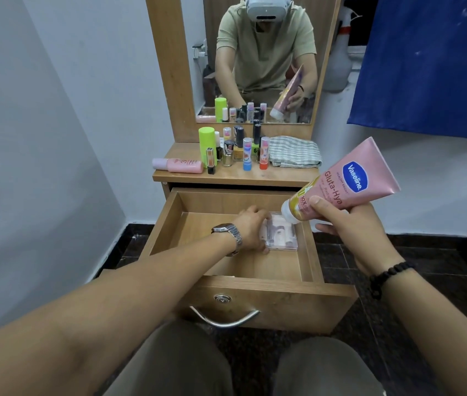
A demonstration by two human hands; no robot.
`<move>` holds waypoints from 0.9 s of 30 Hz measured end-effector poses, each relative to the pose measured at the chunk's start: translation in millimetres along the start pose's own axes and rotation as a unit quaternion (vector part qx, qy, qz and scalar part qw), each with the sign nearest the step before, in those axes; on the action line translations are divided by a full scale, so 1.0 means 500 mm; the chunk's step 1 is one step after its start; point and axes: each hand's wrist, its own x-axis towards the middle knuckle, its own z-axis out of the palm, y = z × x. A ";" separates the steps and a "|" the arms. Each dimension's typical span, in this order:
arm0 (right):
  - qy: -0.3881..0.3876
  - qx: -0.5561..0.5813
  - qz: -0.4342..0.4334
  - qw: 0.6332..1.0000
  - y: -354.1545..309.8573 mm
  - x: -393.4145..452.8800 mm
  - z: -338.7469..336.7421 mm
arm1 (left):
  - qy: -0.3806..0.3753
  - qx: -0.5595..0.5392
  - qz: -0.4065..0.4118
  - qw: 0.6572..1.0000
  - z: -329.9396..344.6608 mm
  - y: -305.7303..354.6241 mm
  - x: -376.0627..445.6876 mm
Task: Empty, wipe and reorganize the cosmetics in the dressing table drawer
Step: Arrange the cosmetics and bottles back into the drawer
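Nearest me are my knees, and just past them the open drawer (272, 298) with its metal handle (223, 318) and lock facing me. My left hand (250, 231) is down inside it, fingers curled over the left edge of the clear palette case (282, 234), which lies flat on the drawer floor in the far right corner, close to the right wall; its long side runs roughly front to back. That case looks like the last thing left in the drawer, so my left hand is the one placed to lift it, and the way out is straight up and forward to the tabletop. My right hand (346, 224) is held above the drawer's right rim, fingers and thumb wrapped round the cap end of the pink lotion tube (346, 184), which tilts with its cap down and left, hanging over the case, its crimped end up and right. I judge the tube should go to the tabletop (283, 177) first or at least swing aside. Beyond, the top holds a cluster of upright lipsticks and nail polish bottles (238, 150), a green tube (207, 141), a pink bottle (180, 164) lying on its side, and a folded striped cloth (295, 151) at the right for wiping. Behind stands the mirror (255, 58), pale walls to the left, a blue curtain (432, 61) on the right.
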 end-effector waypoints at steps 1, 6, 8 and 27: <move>0.001 -0.002 0.002 1.000 0.002 -0.001 0.000 | -0.001 -0.002 0.000 1.000 0.000 0.001 -0.002; -0.013 -0.030 -0.020 0.999 0.010 -0.006 0.007 | 0.038 -0.006 -0.008 0.999 -0.017 0.009 -0.017; -0.023 -0.067 -0.054 0.996 0.009 -0.012 0.011 | 0.076 -0.184 -0.021 0.980 -0.037 0.019 -0.034; -0.284 -0.296 -0.086 0.908 0.019 -0.057 0.077 | -0.068 -0.503 -0.322 0.799 -0.149 -0.095 -0.188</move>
